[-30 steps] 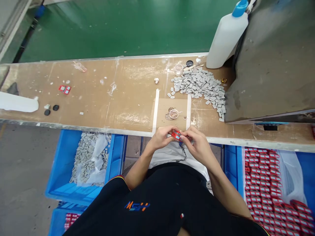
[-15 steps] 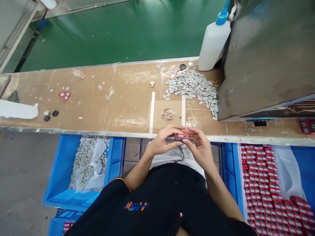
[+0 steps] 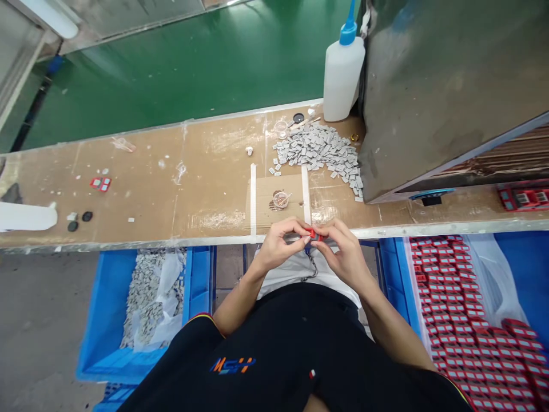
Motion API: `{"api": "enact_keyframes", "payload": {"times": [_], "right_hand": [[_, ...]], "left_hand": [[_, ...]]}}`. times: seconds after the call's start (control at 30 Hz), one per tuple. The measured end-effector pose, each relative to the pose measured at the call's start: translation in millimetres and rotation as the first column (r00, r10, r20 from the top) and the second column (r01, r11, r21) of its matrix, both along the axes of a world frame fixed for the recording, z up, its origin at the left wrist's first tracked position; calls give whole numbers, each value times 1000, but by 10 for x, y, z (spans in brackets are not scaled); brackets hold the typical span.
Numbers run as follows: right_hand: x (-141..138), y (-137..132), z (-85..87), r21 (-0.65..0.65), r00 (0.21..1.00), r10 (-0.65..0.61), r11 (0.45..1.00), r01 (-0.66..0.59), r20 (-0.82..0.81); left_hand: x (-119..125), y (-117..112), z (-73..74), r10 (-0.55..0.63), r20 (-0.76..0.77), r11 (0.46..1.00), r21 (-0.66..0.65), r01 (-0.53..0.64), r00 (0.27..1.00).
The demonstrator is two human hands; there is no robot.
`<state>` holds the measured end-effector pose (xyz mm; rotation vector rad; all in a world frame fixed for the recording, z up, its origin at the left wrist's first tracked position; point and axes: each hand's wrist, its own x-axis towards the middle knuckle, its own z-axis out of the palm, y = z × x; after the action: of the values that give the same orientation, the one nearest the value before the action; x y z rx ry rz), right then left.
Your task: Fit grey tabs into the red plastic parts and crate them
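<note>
A small red plastic piece with grey parts (image 3: 316,235) is pinched between my two hands at the bench's front edge. My left hand (image 3: 281,243) grips its left end with thumb and fingertips. On the other end, the thumb and fingers of my right hand (image 3: 343,249) are closed. Fingers cover much of the piece. Just beyond my hands, a small clear dish (image 3: 281,199) with a thin stick in it rests on a cardboard patch. Behind that lies a heap of small grey tiles (image 3: 315,146).
A white squeeze bottle (image 3: 342,77) with a blue nozzle stands behind the heap, beside a large metal box (image 3: 433,86). Blue bins hold grey tiles (image 3: 148,286) at left and rows of red pieces (image 3: 454,297) at right. Another red piece (image 3: 100,183) lies on the bench at left.
The red piece has been turned between my fingers, its light grey top showing less now. Both hands stay closed on it. The view has shifted and tilted slightly.
</note>
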<state>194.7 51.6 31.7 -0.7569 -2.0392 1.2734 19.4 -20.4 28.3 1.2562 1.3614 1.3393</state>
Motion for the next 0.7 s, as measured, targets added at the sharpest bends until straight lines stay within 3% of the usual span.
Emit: {"api": "enact_keyframes", "payload": {"times": [0.1, 0.27, 0.33, 0.4, 0.5, 0.7], "right_hand": [[-27, -33, -96, -120, 998, -27, 993, 20, -51], [-104, -108, -287, -382, 962, -178, 920, 87, -208], [-111, -101, -314, -327, 965, -186, 937, 118, -186], [-98, -62, -298, -191, 978, -170, 971, 145, -119], [-64, 28, -220, -34, 993, -112, 993, 110, -36], [-41, 111, -122, 12, 994, 70, 997, -72, 85]], "left_hand": [[3, -28, -72, 6, 17, 1000, -14, -6, 1000], [-21, -13, -279, -28, 95, 999, -27, 30, 995], [-47, 5, -354, -36, 59, 999, -35, 38, 998], [-82, 24, -401, -38, -32, 999, -8, 38, 999], [-132, 48, -420, -69, -129, 996, 39, 74, 989], [-198, 45, -371, -135, -299, 983, 81, 166, 945]]}}
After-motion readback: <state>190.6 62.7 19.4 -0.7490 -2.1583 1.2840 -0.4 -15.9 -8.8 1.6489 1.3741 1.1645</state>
